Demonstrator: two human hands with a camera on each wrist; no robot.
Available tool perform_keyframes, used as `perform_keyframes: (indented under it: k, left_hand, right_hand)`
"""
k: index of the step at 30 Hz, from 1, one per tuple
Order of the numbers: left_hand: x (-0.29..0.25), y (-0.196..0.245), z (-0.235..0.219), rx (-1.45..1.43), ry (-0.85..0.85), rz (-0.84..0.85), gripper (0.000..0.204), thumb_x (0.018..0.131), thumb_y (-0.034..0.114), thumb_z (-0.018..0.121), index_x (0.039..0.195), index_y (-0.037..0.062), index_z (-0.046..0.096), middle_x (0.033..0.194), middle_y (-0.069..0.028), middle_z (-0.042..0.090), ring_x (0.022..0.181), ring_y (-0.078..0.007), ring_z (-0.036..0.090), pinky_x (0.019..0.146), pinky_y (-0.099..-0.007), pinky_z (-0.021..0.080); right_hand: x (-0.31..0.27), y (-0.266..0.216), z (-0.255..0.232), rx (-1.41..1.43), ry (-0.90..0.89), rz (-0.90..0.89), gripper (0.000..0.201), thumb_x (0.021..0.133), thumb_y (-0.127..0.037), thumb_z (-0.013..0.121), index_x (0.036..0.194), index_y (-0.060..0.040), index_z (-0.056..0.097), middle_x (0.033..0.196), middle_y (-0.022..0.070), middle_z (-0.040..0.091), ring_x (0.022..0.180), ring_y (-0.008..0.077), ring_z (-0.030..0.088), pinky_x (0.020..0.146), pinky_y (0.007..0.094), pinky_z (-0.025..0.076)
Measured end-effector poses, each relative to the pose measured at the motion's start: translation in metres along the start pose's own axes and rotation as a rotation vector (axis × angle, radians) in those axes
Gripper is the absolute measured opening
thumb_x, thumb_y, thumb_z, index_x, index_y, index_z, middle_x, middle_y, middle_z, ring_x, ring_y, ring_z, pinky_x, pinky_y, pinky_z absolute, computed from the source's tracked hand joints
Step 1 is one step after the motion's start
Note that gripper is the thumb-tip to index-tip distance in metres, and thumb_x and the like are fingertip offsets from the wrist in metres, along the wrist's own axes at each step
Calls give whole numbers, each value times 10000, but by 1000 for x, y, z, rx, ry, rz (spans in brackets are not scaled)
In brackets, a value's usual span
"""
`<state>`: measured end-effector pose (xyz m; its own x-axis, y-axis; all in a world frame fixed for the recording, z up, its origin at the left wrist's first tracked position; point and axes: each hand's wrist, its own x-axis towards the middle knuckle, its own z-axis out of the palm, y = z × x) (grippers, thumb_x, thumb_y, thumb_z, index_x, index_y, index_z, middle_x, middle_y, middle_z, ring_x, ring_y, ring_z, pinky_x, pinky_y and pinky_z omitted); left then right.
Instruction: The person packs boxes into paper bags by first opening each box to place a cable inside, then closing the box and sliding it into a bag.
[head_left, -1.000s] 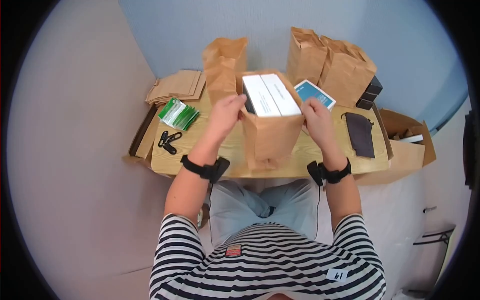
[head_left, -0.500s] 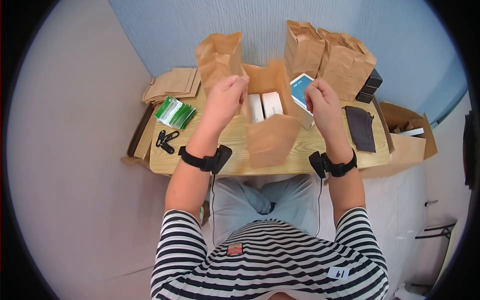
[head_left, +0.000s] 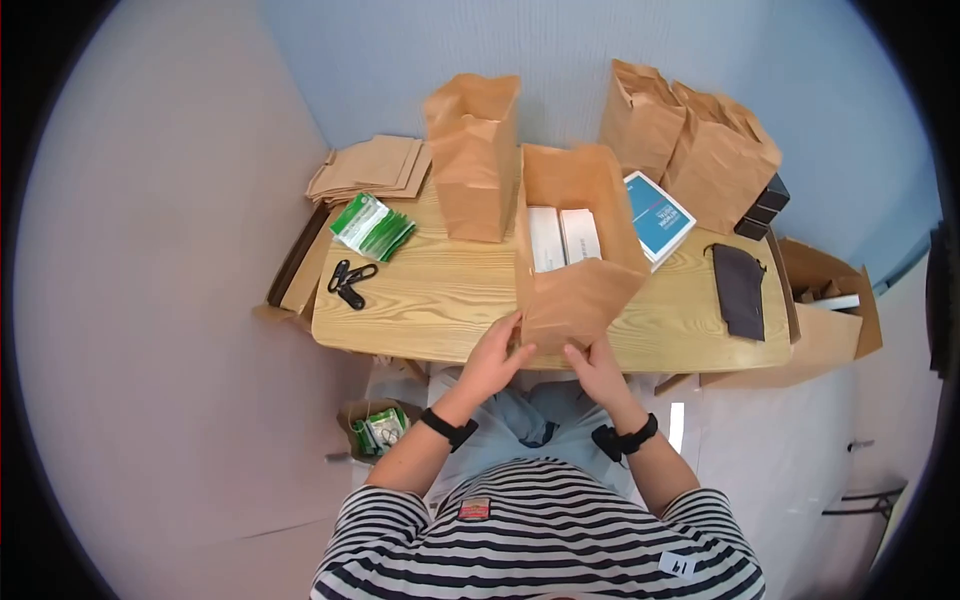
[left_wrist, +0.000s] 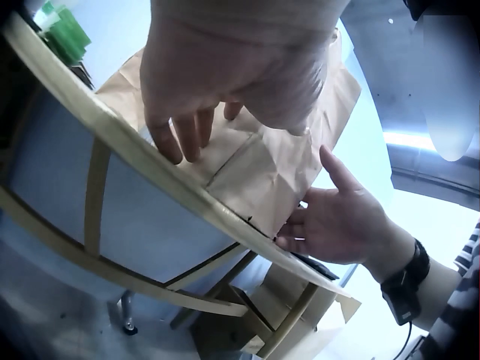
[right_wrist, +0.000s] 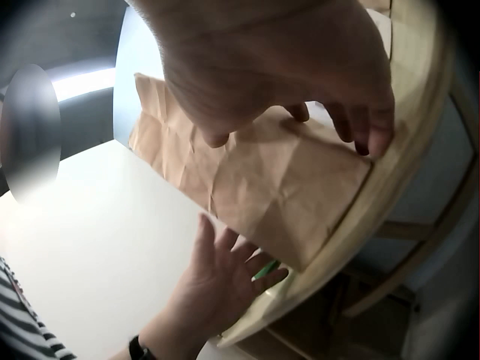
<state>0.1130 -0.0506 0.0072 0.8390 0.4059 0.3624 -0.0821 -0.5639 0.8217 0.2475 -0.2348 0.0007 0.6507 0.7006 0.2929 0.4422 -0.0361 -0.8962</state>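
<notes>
A brown paper bag stands with its mouth open at the front edge of the table, two white boxes side by side inside it. At its lower left side my left hand touches the paper with fairly straight fingers. My right hand is at the lower right side, fingers extended and thumb near the front face. In the left wrist view, the creased front of the bag lies between both hands. Loosely spread fingers of the left hand show beside the bag in the right wrist view.
On the wooden table are flat paper bags, green packets, black clips, a blue-and-white box and a dark pouch. Another standing bag is behind left, and more bags stand back right near black boxes.
The white boxes were first at the bag's rim and now sit down inside it. Both hands have let go of the rim and moved down towards me to the bag's lower sides.
</notes>
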Motion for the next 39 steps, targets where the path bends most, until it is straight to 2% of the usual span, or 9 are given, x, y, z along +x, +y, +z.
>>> perform_keyframes:
  k: [2,7,9,11,13,17,31,35,39]
  left_hand:
    - [16,6,-5,-4,-85,-228,459,975,199,643,1381,4,554,1205,-229,659,1129,-394,633,939,-436,508]
    - [55,-21,-10,5,-79,-207,459,981,240,636,1373,10,572,1223,-261,658,1155,-414,624,941,-447,510]
    - [59,-38,-9,-41,-58,-196,456,985,255,629,1369,14,581,1226,-264,662,1168,-423,617,955,-450,507]
    - [55,-57,-18,312,122,-25,455,977,311,649,1344,43,621,1319,-228,639,1229,-405,588,1050,-459,456]
    - [38,-64,-31,475,128,-52,474,967,345,648,1339,51,634,1368,-225,614,1299,-404,538,1111,-495,389]
    - [12,-70,-53,684,131,-91,508,934,410,661,1307,64,671,1475,-209,545,1424,-388,432,1198,-568,255]
    - [15,-63,-53,692,166,-94,451,903,349,673,1239,50,707,1449,-211,567,1401,-393,458,1189,-556,280]
    - [15,-65,-52,688,171,-88,445,898,341,675,1231,49,708,1442,-212,571,1394,-389,463,1189,-554,281]
    - [16,-63,-53,698,162,-89,441,895,337,676,1229,50,708,1434,-211,575,1388,-381,469,1188,-553,283]
  right_hand:
    - [10,-5,1,3,17,-4,424,1040,-203,553,1377,48,498,1323,242,601,1233,396,568,1058,431,435]
    - [55,11,7,-203,51,216,396,1064,-227,476,1341,50,525,1260,312,624,1197,486,587,1004,472,469]
    - [77,18,10,-207,70,169,387,1066,-236,469,1326,42,538,1245,319,629,1186,495,588,986,484,477]
    - [96,12,12,-208,90,122,381,1067,-245,462,1310,35,551,1230,325,634,1175,504,589,967,497,485]
    - [111,-6,14,-314,66,306,391,1073,-280,443,1295,19,564,1186,338,647,1134,517,598,944,522,490]
    - [141,31,22,-347,118,207,421,1075,-316,433,1269,20,594,1122,348,660,1079,528,614,910,546,500]
    - [223,65,35,-431,229,243,469,1072,-353,457,997,81,618,991,375,658,993,548,629,864,568,501]
    - [221,65,29,-426,208,181,464,1072,-355,461,1012,81,607,1004,373,658,1007,546,624,871,561,500]
    - [216,53,24,-356,169,250,419,1059,-331,480,1224,43,572,1138,333,666,1101,506,624,933,518,500]
